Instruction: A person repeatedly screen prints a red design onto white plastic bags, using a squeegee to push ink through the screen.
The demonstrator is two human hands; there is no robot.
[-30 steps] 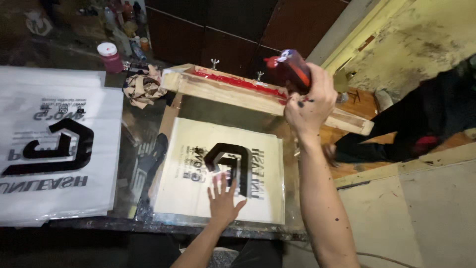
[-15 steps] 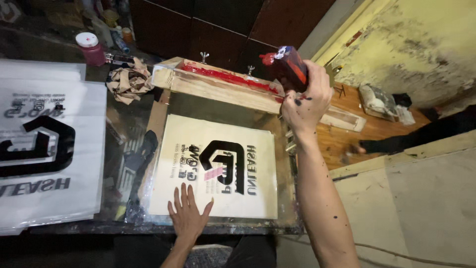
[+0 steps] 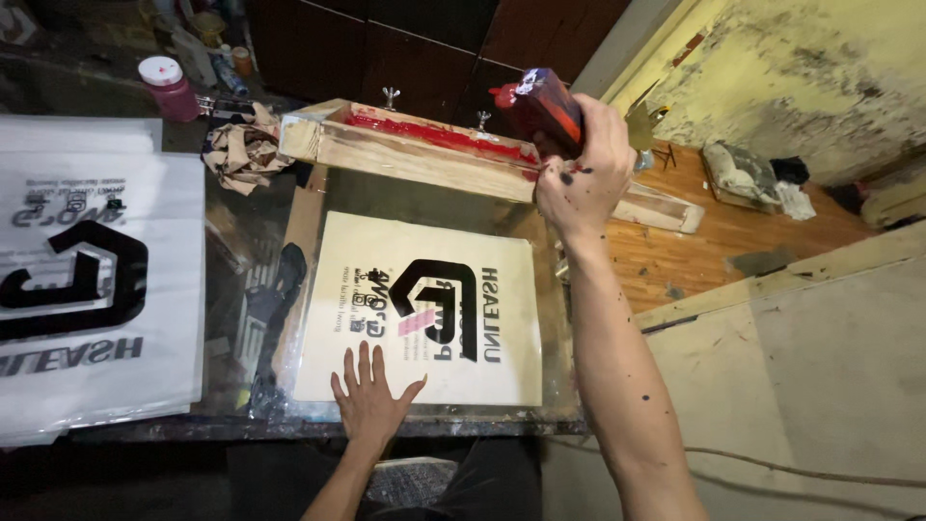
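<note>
Clenched around the dark, red-smeared squeegee handle [image 3: 545, 108], my right hand [image 3: 579, 164] holds it at the upper middle of the frame, against the raised wooden screen frame [image 3: 415, 154], whose inner edge is wet with red ink. Ink flecks dot that hand and forearm.

Left hand [image 3: 371, 400]: flat and open, fingers spread, gripping nothing, pressing on the near edge of the cream printed sheet [image 3: 424, 309] at bottom centre. Sheet lies on the glass-topped printing bed under the lifted frame; black logo and lettering on it, with a small pink patch over the middle of the logo.

Far left of frame: a white plastic bag [image 3: 87, 289] with the same black mark, lying flat. Crumpled brown paper [image 3: 246, 154] sits just beside the frame's left corner; a pink jar with a white lid [image 3: 169, 87] stands at upper left.

Judgement: palm pressure should stay even and low on the sheet, well off the printed area, so nothing smears. Squeegee best kept level so ink does not drip onto the sheet below.
</note>
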